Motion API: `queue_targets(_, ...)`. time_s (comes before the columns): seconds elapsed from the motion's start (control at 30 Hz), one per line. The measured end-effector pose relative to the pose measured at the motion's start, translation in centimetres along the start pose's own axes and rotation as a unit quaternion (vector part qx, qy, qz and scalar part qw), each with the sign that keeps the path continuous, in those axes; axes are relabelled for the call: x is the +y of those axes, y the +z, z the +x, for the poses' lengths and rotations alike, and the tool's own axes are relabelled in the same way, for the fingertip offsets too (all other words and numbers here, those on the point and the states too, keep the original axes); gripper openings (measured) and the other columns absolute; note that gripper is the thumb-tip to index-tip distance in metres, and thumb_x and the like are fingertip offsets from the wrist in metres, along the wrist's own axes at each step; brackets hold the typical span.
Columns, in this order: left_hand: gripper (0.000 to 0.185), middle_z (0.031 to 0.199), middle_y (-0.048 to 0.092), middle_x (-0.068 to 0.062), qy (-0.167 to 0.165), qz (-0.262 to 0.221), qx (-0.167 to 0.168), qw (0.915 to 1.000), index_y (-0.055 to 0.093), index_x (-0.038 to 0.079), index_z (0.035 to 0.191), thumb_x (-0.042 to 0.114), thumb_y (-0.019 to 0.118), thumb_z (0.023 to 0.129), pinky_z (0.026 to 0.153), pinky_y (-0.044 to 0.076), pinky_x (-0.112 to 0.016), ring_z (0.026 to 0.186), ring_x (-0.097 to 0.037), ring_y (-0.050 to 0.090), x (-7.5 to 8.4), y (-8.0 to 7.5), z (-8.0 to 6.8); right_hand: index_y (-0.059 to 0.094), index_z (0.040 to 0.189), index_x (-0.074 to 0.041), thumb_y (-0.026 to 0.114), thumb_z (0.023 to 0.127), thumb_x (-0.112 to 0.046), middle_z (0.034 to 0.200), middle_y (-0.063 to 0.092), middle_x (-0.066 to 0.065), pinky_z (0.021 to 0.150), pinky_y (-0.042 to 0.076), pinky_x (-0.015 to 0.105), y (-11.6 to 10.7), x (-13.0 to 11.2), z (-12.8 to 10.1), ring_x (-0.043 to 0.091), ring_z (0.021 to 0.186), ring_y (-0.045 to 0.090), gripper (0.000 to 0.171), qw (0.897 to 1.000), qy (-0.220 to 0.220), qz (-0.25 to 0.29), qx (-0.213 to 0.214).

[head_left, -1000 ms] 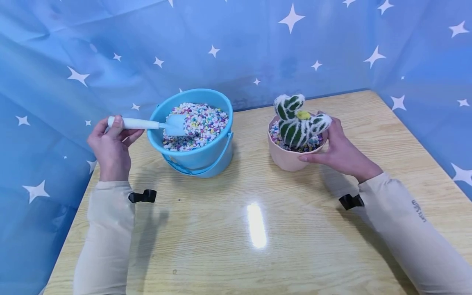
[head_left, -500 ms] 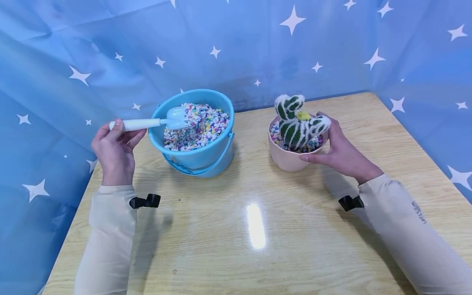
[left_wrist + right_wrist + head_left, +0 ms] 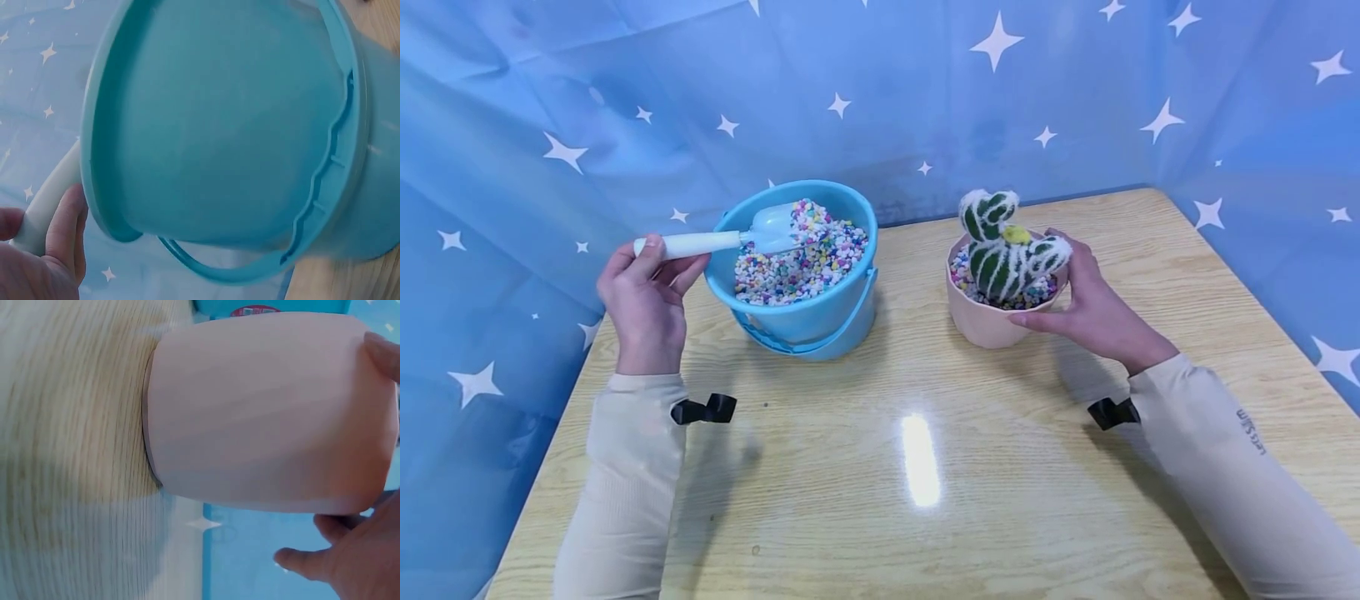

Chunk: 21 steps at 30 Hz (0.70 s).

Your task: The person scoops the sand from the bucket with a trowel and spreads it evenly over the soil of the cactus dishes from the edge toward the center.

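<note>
My left hand [image 3: 643, 308] pinches the end of the white handle of a trowel [image 3: 692, 243]. Its pale blue blade is over the inside of a blue bucket [image 3: 820, 329], tip loaded with colourful pebbles [image 3: 775, 279] like those filling the bucket. In the left wrist view the bucket's wall [image 3: 219, 125] hides the blade. To the right, my right hand [image 3: 1097, 308] holds a pink flowerpot [image 3: 981, 321] by its side, thumb at the front. A fuzzy green-and-white cactus [image 3: 1000, 267] with a yellow flower stands upright in the pot, with pebbles around its base.
Both containers stand on a wooden table [image 3: 820, 467], towards its back edge. The bucket's carrying handle [image 3: 850, 312] hangs down at its front. Behind and at the sides hangs a blue curtain [image 3: 887, 92] with white stars.
The trowel has risen out of the pebbles with some on its blade, shifting slightly right along with my left hand. My right hand and the flowerpot have stayed in place.
</note>
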<state>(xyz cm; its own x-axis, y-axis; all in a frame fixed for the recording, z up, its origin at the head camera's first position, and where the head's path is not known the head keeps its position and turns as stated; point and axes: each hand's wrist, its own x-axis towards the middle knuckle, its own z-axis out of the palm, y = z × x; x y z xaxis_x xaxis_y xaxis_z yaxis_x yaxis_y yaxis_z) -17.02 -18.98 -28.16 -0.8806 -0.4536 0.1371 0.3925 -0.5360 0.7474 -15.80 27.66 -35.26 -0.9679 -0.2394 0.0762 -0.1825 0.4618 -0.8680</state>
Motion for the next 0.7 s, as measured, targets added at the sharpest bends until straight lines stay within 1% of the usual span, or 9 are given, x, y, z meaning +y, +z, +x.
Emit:
queue_targets(0.2, 0.013, 0.092, 0.061, -0.025, -0.002, 0.001, -0.032, 0.9995, 0.057, -0.013, 0.093, -0.002, 0.064, 0.094, 0.077, 0.058, -0.049, 0.067, -0.034, 0.071, -0.3, 1.5, -0.6, 0.019, 0.156, -0.017, 0.089, 0.075, -0.026, 0.151, 0.012, 0.016, 0.110, 0.022, 0.067, 0.2, -0.1, 0.1, 0.039, 0.135, 0.018, 0.107, 1.000, -0.001, -0.020, 0.022)
queue_targets(0.33, 0.010, 0.090, 0.063, -0.024, -0.010, 0.000, -0.061, 0.9981, 0.058, -0.013, 0.094, -0.004, 0.062, 0.094, 0.076, 0.059, -0.048, 0.067, -0.033, 0.071, -0.6, 2.6, -1.1, 0.020, 0.156, -0.020, 0.089, 0.076, -0.026, 0.154, 0.009, 0.014, 0.111, 0.019, 0.067, 0.1, -0.1, 0.1, 0.036, 0.138, 0.013, 0.106, 1.000, -0.002, -0.019, 0.016)
queue_targets(0.4, 0.010, 0.089, 0.063, -0.024, -0.016, 0.006, -0.075, 0.9970, 0.057, -0.012, 0.093, -0.004, 0.062, 0.094, 0.076, 0.059, -0.047, 0.067, -0.033, 0.071, -0.8, 3.1, -1.3, 0.019, 0.156, -0.021, 0.088, 0.076, -0.025, 0.155, 0.008, 0.013, 0.110, 0.018, 0.067, 0.1, 0.0, 0.1, 0.035, 0.139, 0.012, 0.106, 1.000, -0.001, -0.016, 0.011)
queue_targets(0.53, 0.011, 0.090, 0.064, -0.024, -0.029, 0.024, -0.100, 0.9942, 0.056, -0.011, 0.093, -0.002, 0.063, 0.095, 0.078, 0.059, -0.047, 0.070, -0.032, 0.072, -1.2, 3.9, -1.9, 0.016, 0.157, -0.020, 0.089, 0.076, -0.028, 0.153, 0.009, 0.015, 0.110, 0.019, 0.067, 0.2, 0.0, 0.1, 0.038, 0.137, 0.015, 0.109, 1.000, 0.004, -0.020, 0.014)
queue_targets(0.7, 0.011, 0.094, 0.064, -0.023, -0.040, 0.044, -0.119, 0.9911, 0.057, -0.009, 0.094, 0.000, 0.062, 0.096, 0.078, 0.059, -0.046, 0.073, -0.031, 0.072, -1.8, 4.9, -2.4, 0.014, 0.157, -0.018, 0.089, 0.075, -0.027, 0.154, 0.007, 0.016, 0.112, 0.017, 0.067, 0.3, 0.1, 0.2, 0.037, 0.139, 0.012, 0.111, 1.000, 0.002, -0.014, 0.012)
